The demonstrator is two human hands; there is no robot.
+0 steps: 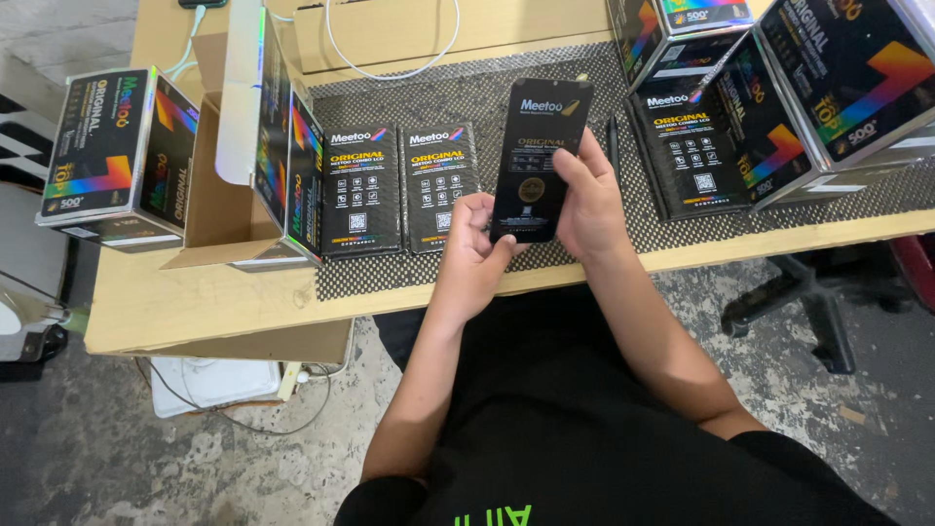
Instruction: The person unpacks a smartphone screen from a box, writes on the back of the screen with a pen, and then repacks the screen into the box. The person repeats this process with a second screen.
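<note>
Fingers (575, 168) of the right hand (587, 200) wrap the right edge of a flat black rectangular carton with a gold round seal (539, 156), while the left hand (474, 244) pinches its lower left corner; both hold it tilted just above the black woven mat (487, 97). This looks like an inspection step, which calls for a steady two-handed hold. Two matching flat black packets (399, 190) lie side by side on the mat to the left, beside an open cardboard box (243, 146).
</note>
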